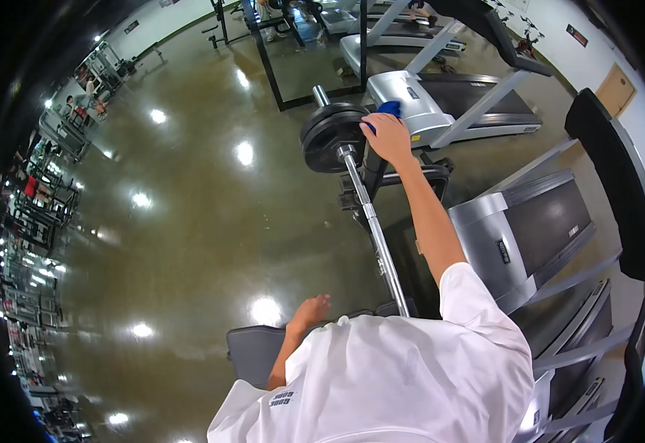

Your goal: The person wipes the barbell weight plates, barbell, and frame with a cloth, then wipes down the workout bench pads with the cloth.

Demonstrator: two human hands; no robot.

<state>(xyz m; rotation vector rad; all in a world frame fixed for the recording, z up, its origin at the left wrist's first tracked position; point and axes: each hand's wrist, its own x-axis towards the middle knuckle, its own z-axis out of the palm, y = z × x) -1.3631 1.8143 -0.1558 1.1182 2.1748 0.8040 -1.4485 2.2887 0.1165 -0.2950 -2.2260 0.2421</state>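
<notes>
My right hand (pixel 390 139) reaches forward, its fingers closed over a blue cloth (pixel 389 108). Hand and cloth are at the top of a black rack post (pixel 373 168), just right of the dark weight plates (pixel 331 140). Those plates sit on a silver barbell (pixel 370 212), which runs back toward my body; its near end is hidden by my white shirt. Low on the left, my left hand (pixel 311 310) hangs over a dark grey padded bench (pixel 254 353). Its fingers are loosely extended and I see nothing in them.
Treadmills (pixel 477 240) line the right side. A framed mirror (pixel 311 59) stands ahead, beyond the barbell's far end. Shiny floor (pixel 182 229) stretches to the left, with gym machines (pixel 60 133) and people at the far edge.
</notes>
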